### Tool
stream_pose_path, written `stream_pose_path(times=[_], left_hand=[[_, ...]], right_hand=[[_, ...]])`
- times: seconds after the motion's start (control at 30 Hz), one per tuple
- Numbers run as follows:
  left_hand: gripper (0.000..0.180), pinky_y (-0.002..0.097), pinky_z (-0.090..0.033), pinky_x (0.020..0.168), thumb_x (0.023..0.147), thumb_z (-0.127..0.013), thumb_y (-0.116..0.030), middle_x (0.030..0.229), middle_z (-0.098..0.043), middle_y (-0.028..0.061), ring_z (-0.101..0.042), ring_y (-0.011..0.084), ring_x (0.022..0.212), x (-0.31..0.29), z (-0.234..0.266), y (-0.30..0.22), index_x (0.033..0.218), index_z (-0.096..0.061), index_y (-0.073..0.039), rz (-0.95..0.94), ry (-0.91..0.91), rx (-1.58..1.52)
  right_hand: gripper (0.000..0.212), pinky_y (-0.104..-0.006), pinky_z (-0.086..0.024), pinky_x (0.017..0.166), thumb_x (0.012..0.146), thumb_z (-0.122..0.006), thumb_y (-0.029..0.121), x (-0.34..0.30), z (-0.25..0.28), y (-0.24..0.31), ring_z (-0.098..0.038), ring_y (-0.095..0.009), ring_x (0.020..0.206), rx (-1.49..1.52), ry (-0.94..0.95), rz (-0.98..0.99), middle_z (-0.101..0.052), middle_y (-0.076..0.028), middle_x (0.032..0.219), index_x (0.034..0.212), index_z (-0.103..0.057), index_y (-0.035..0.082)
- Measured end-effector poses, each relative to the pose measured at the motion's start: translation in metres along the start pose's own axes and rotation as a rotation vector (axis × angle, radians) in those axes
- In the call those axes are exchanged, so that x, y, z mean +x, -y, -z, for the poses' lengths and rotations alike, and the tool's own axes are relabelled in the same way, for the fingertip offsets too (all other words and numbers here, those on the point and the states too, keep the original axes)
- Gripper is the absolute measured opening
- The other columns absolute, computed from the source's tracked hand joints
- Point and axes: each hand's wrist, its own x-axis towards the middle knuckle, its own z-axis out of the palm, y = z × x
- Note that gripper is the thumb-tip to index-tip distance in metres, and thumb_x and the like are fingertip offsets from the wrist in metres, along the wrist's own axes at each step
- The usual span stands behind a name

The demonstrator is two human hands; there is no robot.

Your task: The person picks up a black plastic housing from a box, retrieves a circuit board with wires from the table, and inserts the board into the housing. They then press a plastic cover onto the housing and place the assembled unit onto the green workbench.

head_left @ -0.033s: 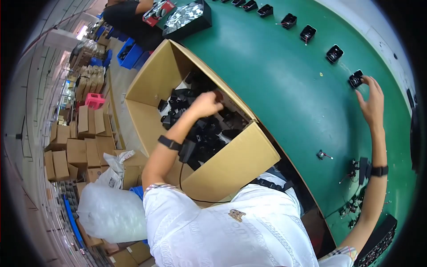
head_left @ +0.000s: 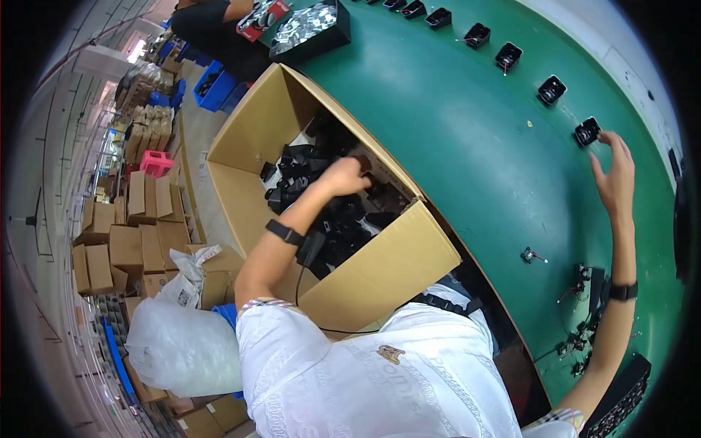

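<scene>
My left hand (head_left: 345, 178) is inside the open cardboard box (head_left: 380, 266), above a heap of black plastic parts (head_left: 296, 169). Its fingers are curled downward, and whatever they grip is too hidden to make out. Over the green table, my right hand (head_left: 618, 177) has thumb and fingers apart, with nothing between them. Just beyond its fingertips sits a black open-topped housing (head_left: 586, 132), nearest in a curved row. Another black housing (head_left: 552, 90) follows it, with more toward the far edge.
A small part with red and white wires (head_left: 531, 255) lies on the green table (head_left: 438, 124). More wired parts (head_left: 580, 339) cluster by my right forearm. At the far left stand a black box of shiny pieces (head_left: 307, 33) and another person (head_left: 212, 33). Cartons (head_left: 125, 250) are stacked left.
My right hand has drawn back slightly from the nearest housing, which stays on the table. My left hand has shifted slightly right and down inside the box.
</scene>
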Motion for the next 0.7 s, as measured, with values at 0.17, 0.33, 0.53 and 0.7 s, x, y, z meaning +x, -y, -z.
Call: stream_pose_path(times=[0.17,0.33,0.53,0.7], left_hand=[[0.081,0.0492,-0.056,0.093,0.073,-0.076,-0.030,0.152,-0.044,0.0211,-0.060,0.0407,0.122,-0.003,-0.061,0.012,0.147,-0.045,-0.018,0.180,0.299,0.489],[0.068,0.0492,-0.057,0.088,0.077,-0.073,-0.028,0.136,-0.053,0.0264,-0.061,0.0438,0.118,0.008,-0.087,0.024,0.139,-0.049,-0.012,0.126,0.255,0.278],[0.069,0.0488,-0.056,0.091,0.074,-0.079,-0.038,0.127,-0.057,0.0269,-0.062,0.0435,0.114,-0.006,-0.032,0.041,0.131,-0.055,-0.009,0.075,0.091,0.221],[0.057,0.0453,-0.051,0.099,0.076,-0.069,-0.042,0.121,-0.059,0.0239,-0.060,0.0416,0.112,-0.046,0.063,0.060,0.124,-0.066,-0.011,0.234,-0.445,0.013]], right_hand=[[0.043,-0.0416,-0.051,0.092,0.077,-0.075,0.012,-0.036,0.048,0.084,-0.065,-0.036,0.102,0.435,0.540,0.024,-0.067,-0.019,0.109,0.116,-0.062,0.000],[0.050,-0.0471,-0.054,0.083,0.073,-0.080,0.010,-0.085,0.058,0.155,-0.064,-0.040,0.099,0.313,0.650,0.016,-0.062,-0.017,0.116,0.119,-0.061,0.007],[0.026,-0.0445,-0.053,0.071,0.079,-0.076,0.003,-0.107,0.037,0.142,-0.067,-0.034,0.080,0.361,0.597,-0.065,-0.065,-0.014,0.094,0.103,-0.068,0.003],[0.012,-0.0385,-0.052,0.065,0.083,-0.073,0.005,-0.099,0.042,0.141,-0.067,-0.028,0.067,0.394,0.408,-0.130,-0.064,-0.013,0.079,0.094,-0.072,0.001]])
